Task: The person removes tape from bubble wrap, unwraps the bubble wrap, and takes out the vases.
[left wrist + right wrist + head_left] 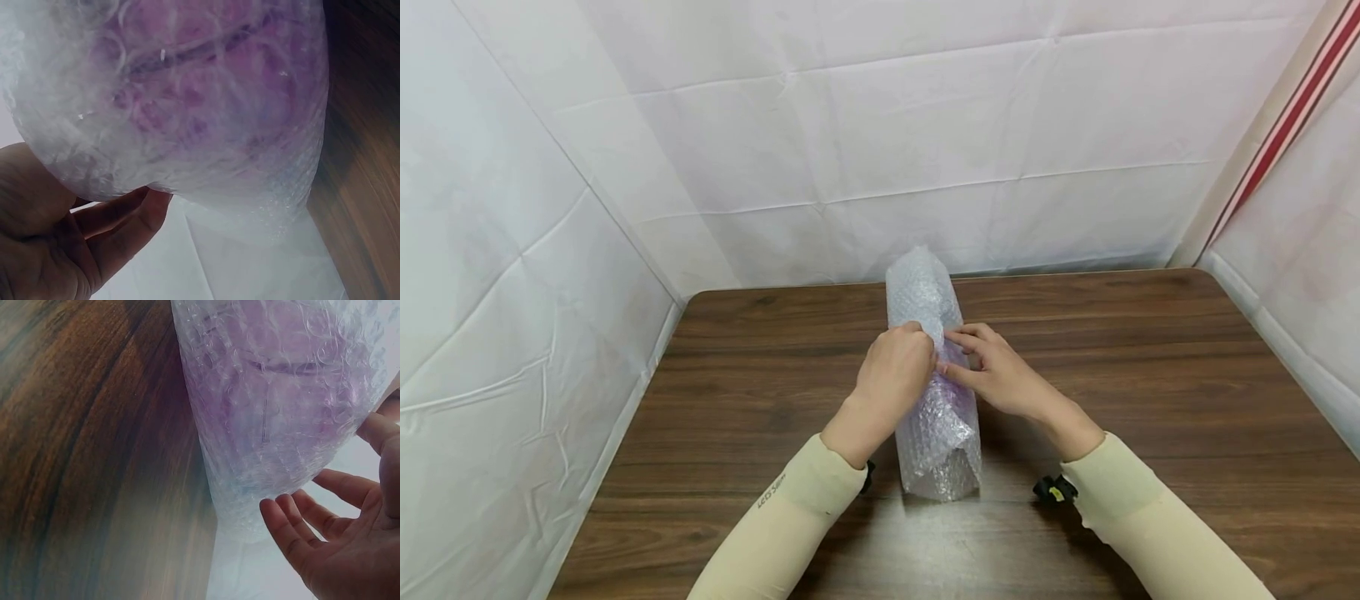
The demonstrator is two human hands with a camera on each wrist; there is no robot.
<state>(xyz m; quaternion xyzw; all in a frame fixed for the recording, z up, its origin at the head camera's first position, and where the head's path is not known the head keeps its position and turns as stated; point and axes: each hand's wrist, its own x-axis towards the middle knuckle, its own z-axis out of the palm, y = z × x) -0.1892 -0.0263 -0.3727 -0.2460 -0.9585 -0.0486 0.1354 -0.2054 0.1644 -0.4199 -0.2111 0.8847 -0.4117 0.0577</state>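
Note:
A long roll of clear bubble wrap point(936, 425) lies on the wooden table, pointing away from me. Something purple and pink point(206, 94) shows blurred through its layers; its kind is hidden by the wrap. My left hand point(897, 367) curls over the top of the roll and pinches the wrap near the middle. From the other side, my right hand point(996, 371) rests its thumb and fingertips on the wrap. In the right wrist view, that hand's fingers point(287, 531) are spread and fairly straight against the bubble wrap.
The brown wooden table point(1150, 375) extends to both sides of the roll. White cloth walls point(880, 142) stand behind and at the left and right. A red-striped strip point(1285, 125) runs up the right corner. The roll's far end reaches the table's back edge.

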